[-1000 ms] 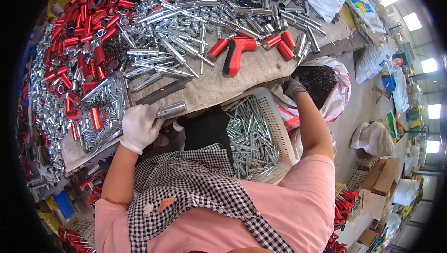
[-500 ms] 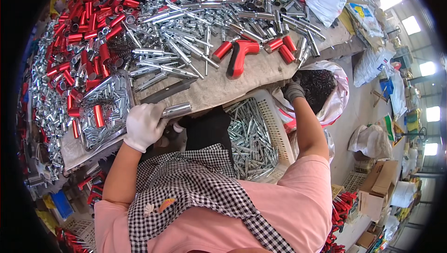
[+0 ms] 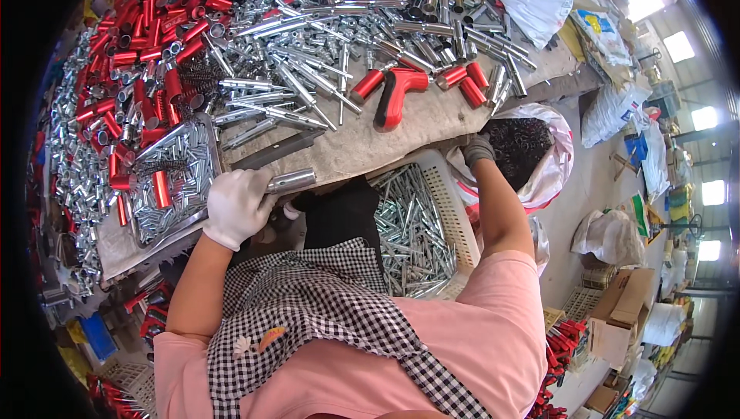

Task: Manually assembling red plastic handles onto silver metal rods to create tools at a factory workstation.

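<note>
My left hand (image 3: 237,207), in a white glove, is closed around a short shiny metal tube (image 3: 291,181) at the front edge of the bench. Just beyond it lies a dark flat metal bar (image 3: 277,149). My right hand (image 3: 478,151), in a grey glove, reaches down at the right end of the bench, by the mouth of a white sack (image 3: 565,137). Small dark coiled pieces (image 3: 523,145) fill that sack. The fingers of this hand are mostly hidden. A red and black pistol-shaped handle (image 3: 398,99) rests on the bench cloth between several red sleeves (image 3: 472,89).
Heaps of chrome tubes (image 3: 301,84) and red sleeves cover the far and left bench. A metal tray (image 3: 216,145) holds small silver pins. Below the bench edge, a cream plastic crate (image 3: 447,211) contains thin metal rods (image 3: 416,234). Cardboard boxes (image 3: 620,315) stand on the right.
My right hand has shifted slightly left and up by the sack's mouth. The left hand still holds the metal tube in nearly the same place.
</note>
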`<move>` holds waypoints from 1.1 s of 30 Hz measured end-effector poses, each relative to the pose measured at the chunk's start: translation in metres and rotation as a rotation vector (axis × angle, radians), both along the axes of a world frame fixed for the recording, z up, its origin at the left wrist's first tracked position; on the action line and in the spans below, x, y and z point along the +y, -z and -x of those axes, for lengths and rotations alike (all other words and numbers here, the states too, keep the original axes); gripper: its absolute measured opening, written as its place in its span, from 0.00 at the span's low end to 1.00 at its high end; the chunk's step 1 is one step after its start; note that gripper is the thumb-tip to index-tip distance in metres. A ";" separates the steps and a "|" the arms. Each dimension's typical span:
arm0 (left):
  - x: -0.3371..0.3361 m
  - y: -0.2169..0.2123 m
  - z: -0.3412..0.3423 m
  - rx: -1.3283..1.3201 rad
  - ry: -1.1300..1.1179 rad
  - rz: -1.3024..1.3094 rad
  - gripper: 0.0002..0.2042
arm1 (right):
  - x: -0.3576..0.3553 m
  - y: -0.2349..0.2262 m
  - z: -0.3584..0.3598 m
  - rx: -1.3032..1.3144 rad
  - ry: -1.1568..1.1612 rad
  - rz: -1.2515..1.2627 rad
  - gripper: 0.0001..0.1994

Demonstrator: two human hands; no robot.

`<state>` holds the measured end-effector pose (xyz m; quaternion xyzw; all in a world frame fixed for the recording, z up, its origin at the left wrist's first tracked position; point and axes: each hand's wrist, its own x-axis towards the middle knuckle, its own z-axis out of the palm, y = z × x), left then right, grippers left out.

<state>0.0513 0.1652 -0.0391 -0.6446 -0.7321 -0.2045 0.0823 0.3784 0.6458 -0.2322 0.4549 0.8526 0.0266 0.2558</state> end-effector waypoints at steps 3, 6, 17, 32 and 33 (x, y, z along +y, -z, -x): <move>-0.008 -0.003 0.000 0.008 -0.027 0.015 0.21 | -0.009 -0.012 0.001 0.071 -0.061 -0.015 0.31; 0.003 0.002 -0.001 -0.011 0.033 -0.021 0.21 | 0.024 0.004 -0.061 0.380 0.221 -0.033 0.27; 0.002 0.001 0.002 -0.050 0.037 -0.010 0.20 | 0.074 -0.021 -0.149 0.453 -0.195 0.235 0.30; -0.007 -0.002 0.002 0.004 -0.025 0.030 0.16 | -0.008 -0.059 -0.127 0.234 -0.479 -0.026 0.25; -0.006 -0.002 0.001 0.001 -0.020 0.030 0.16 | -0.008 -0.070 -0.137 0.135 -0.714 -0.166 0.26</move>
